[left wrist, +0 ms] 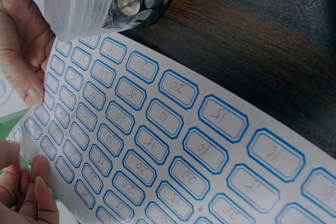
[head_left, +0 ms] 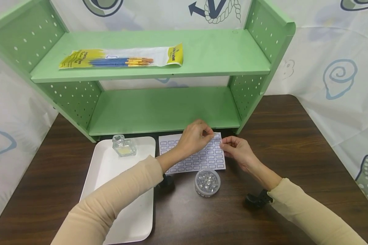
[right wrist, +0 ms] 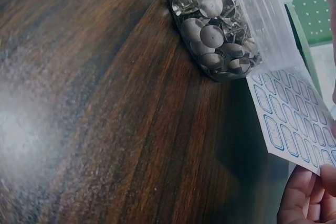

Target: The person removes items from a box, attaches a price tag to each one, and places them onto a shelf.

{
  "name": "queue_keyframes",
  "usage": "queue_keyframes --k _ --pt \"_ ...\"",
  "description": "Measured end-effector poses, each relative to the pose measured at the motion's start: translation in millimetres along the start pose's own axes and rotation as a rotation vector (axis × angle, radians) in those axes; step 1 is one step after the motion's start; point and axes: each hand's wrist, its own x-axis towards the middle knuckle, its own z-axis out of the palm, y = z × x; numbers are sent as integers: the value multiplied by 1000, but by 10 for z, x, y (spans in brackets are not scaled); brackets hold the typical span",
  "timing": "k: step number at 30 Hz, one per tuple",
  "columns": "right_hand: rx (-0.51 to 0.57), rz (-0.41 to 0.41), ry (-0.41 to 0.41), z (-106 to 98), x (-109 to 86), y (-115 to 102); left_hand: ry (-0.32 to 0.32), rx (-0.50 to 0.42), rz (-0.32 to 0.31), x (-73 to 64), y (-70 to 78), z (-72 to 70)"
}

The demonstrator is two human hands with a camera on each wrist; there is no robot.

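Note:
A white sheet of blue-bordered sticker labels (head_left: 199, 161) lies on the table below the shelf, with handwritten numbers such as 10, 15 and 20 in the left wrist view. My left hand (head_left: 193, 137) reaches over its far right corner, finger and thumb pinching a label (left wrist: 17, 134) there. At the sheet's right edge, my right hand (head_left: 238, 152) grips the paper between thumb and fingers, and the right wrist view shows that edge raised. Close to the near side of the sheet stands a clear round jar (head_left: 207, 183) holding silver thumbtacks (right wrist: 212, 36).
A white tray (head_left: 135, 221) lies at left under my left forearm, with a clear glass bottle (head_left: 124, 148) at its far end. Behind stands a green two-tier shelf (head_left: 165, 109). Its upper board carries a pack of paintbrushes (head_left: 119, 62).

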Motion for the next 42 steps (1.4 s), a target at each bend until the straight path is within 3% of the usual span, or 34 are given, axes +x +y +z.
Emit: queue_keyframes --k 10,18,30,34,38,42 --pt "-1 16 54 -54 19 89 -38 -97 -60 -69 -51 -32" --pt "-161 -8 85 -152 63 98 -74 -158 -117 -184 -107 -97" --pt "-335 -105 98 -255 60 133 -131 -195 -214 -362 -153 -223" --pt "-424 -192 125 -224 -4 77 -148 -212 -225 -400 -145 -260" --pt "-482 -355 104 -95 -101 -34 -155 -228 -214 -427 -130 -282" --pt "-470 -456 62 54 -191 -120 -166 -257 -191 -453 -102 -281"
